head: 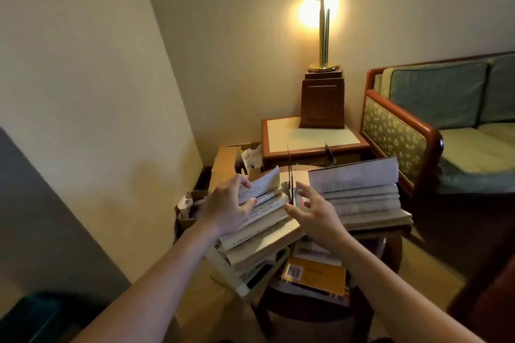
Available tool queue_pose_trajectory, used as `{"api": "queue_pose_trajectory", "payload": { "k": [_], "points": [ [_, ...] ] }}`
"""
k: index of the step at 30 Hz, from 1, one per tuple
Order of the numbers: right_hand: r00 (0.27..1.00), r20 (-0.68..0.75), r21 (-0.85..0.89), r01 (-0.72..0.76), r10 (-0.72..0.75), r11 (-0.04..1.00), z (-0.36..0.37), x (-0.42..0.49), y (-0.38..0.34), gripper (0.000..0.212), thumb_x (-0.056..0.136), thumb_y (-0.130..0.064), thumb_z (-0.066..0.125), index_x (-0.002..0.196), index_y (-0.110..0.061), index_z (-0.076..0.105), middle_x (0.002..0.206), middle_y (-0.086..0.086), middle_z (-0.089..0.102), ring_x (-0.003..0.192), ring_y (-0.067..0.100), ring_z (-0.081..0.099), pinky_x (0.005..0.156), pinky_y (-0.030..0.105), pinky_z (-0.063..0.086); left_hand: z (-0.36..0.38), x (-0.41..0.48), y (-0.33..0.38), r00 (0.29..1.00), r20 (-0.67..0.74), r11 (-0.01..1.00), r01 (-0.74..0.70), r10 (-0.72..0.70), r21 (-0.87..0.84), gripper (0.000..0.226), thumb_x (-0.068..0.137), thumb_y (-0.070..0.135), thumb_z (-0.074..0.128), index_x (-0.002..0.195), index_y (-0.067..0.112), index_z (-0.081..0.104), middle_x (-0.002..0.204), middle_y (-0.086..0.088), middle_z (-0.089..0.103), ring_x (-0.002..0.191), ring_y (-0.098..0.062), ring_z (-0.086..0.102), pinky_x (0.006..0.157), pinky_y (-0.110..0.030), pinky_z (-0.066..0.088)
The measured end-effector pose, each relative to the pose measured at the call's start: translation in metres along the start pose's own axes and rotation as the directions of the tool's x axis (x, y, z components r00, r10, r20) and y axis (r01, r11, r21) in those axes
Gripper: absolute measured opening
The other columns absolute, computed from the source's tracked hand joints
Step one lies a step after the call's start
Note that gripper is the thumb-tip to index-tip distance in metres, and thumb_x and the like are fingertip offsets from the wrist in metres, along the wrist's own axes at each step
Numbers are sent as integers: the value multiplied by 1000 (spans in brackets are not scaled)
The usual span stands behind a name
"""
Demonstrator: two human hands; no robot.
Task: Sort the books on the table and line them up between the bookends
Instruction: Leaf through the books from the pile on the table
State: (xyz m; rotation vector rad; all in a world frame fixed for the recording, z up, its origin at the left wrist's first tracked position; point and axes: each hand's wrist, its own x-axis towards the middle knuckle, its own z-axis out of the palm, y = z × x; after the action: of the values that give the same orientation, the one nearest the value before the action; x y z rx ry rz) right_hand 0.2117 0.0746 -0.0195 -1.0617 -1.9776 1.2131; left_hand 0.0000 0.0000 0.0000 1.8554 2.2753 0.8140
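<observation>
round table (391, 248) piled with books (362, 198) | lit lamp (324, 14), sofa (446, 97) | left grip (228, 209) pinching pages (264, 184) | right grip (315, 217) spread apart

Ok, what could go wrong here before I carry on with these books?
The pile of books seems to jut past the table edge; the left hand, pinching its top pages, could tip it off or crease them. The right hand is close to a thin bookend and might knock it over.
</observation>
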Motion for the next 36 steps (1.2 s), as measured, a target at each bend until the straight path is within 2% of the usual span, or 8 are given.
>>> {"api": "queue_pose_trajectory", "payload": {
  "k": [5,9,16,20,24,29,32,36],
  "points": [
    [999,7,56,-43,43,998,17,5,19,67,94,-29,68,153,-28,35,147,2,48,120,10,46,84,23,45,8,10,-15,998,-18,978,-58,62,200,23,92,38,66,115,37,62,150,9,48,139,-22,39,110,-46,30],
    [997,-6,46,-71,72,996,30,8,28,69,93,-29,69,153,-28,35,149,1,48,135,18,44,109,46,44,9,26,-27,996,16,933,-91,91,348,22,90,40,67,113,41,70,160,6,36,147,-27,26,115,-51,19],
    [997,33,47,-73,71,996,48,19,35,70,93,-28,68,154,-29,33,148,-2,47,136,14,41,112,49,41,-8,58,-35,914,370,939,32,-166,342,38,98,54,51,136,50,54,148,5,52,127,-21,51,106,-45,41],
    [995,61,40,-84,82,996,56,26,35,70,93,-29,68,153,-32,32,147,-1,48,135,17,44,110,49,44,-15,63,-35,880,427,964,110,-207,242,43,101,42,54,143,48,48,148,-1,50,80,-8,53,75,-25,44],
    [991,112,5,-80,79,997,64,35,37,71,95,-28,66,156,-32,29,150,-1,47,124,6,44,102,29,43,-12,62,-47,887,426,982,127,-175,139,49,99,32,62,142,50,48,155,1,44,125,-19,52,93,-28,40],
    [981,178,-18,-78,80,997,79,41,35,72,94,-35,66,155,-40,28,149,-6,48,136,12,45,104,32,45,-8,54,-64,884,387,943,321,-263,-92,53,95,18,67,140,44,54,154,0,45,134,-23,46,103,-41,43],
    [979,189,-22,-69,72,997,88,45,32,72,89,-45,66,151,-48,29,154,-9,41,142,15,38,110,52,44,-5,42,-74,882,316,848,442,-350,-294,51,94,14,68,138,38,58,150,4,48,127,-20,48,101,-42,47],
    [976,210,-121,-23,48,992,100,55,27,70,96,-40,62,156,-37,27,164,-7,21,151,17,19,119,45,26,15,18,-80,831,246,505,510,-499,-696,50,94,0,64,140,20,59,142,-5,57,107,-22,65,83,-35,59]
  ]
}}
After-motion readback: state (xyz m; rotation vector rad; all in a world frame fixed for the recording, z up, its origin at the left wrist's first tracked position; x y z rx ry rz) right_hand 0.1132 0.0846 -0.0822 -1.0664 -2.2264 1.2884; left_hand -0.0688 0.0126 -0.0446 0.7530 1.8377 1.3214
